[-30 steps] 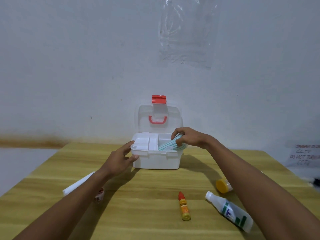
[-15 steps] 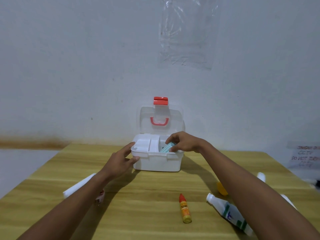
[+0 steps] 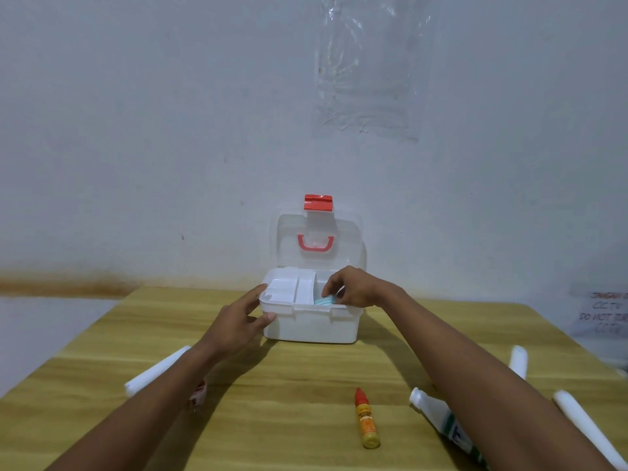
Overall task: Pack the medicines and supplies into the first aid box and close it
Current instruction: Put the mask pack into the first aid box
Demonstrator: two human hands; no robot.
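A white first aid box [image 3: 311, 326] stands open on the wooden table, its clear lid [image 3: 317, 243] with a red latch and handle upright against the wall. My left hand [image 3: 239, 319] grips the box's left front corner. Over the right compartment my right hand [image 3: 353, 288] pinches a pale blue folded mask [image 3: 324, 300] that sits low inside the box. A small yellow bottle with a red cap [image 3: 367, 419] lies in front. A white bottle with a green label [image 3: 441, 418] lies partly under my right forearm.
A white tube [image 3: 156, 370] lies at the left beside my left forearm, with a small red-and-white item [image 3: 198, 394] next to it. Two more white tubes [image 3: 518, 362] [image 3: 584, 426] lie at the right. A paper notice [image 3: 603, 314] hangs at the far right.
My right hand has pushed the blue mask down into the box's right compartment. The left hand stays on the box corner. The yellow-capped bottle at the right is now hidden behind my right arm.
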